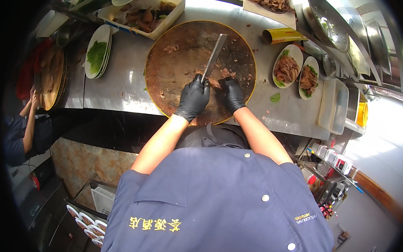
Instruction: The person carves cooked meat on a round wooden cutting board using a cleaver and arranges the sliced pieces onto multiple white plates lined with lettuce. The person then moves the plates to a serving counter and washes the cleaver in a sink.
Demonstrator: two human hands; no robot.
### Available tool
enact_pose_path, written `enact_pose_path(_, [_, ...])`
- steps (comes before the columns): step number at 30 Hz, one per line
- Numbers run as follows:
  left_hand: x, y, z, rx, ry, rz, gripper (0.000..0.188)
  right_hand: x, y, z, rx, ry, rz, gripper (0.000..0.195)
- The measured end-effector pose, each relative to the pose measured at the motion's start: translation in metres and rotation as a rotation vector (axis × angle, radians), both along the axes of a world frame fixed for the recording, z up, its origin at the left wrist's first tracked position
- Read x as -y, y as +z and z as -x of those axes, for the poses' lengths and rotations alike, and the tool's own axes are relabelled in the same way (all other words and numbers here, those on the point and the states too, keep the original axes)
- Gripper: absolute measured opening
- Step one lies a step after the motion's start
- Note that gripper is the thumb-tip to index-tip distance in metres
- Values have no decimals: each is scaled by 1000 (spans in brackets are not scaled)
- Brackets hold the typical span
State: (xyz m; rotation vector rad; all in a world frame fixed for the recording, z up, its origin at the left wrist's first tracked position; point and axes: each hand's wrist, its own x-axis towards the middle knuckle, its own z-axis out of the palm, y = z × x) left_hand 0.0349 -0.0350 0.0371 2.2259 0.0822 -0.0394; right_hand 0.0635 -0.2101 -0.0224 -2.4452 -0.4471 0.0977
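A round wooden chopping block (176,70) with a yellow rim carries meat scraps. My left hand (193,96), in a black glove, is closed around the near end of a cleaver (214,56). Its blade points away from me and shows nearly edge-on. Close by on the right, my right hand (232,93), also black-gloved, has its fingertips on a piece of meat (214,82). The two hands are a small gap apart. More scraps (227,73) lie just beyond the right hand, and a shred of meat (171,49) sits at the block's far left.
Right of the block are two oval plates of sliced meat on lettuce (287,67) (308,78) and a yellow tube (284,36). Stacked plates with lettuce (97,52) stand left, a meat tub (173,16) behind. Far left, a co-worker's hands (34,98) are at another block (51,77).
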Motion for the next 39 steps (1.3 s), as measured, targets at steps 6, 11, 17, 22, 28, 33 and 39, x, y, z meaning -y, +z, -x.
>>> enact_pose_path(6, [9,-46,3,-233,-139,-141,25,9,-7,2,115,45,-90,21])
enact_pose_path(11, [6,-36,-2,-226,-159,-180,26,10,6,3,-28,-7,-53,18])
enact_pose_path(17, [5,4,-3,-7,-73,-59,25,12,1,14,51,22,-14,17])
enact_pose_path(22, [14,-54,4,-218,-159,-167,24,9,2,13,68,98,16,18])
enact_pose_path(28, [0,-32,6,-197,-160,-126,22,23,14,9,-1,-35,38,29])
enact_pose_path(33, [-47,-2,51,-88,114,231,15,-11,39,-29,90,148,73,52])
enact_pose_path(39, [-101,2,97,-30,419,163,19,-125,26,-83,-90,199,287,71])
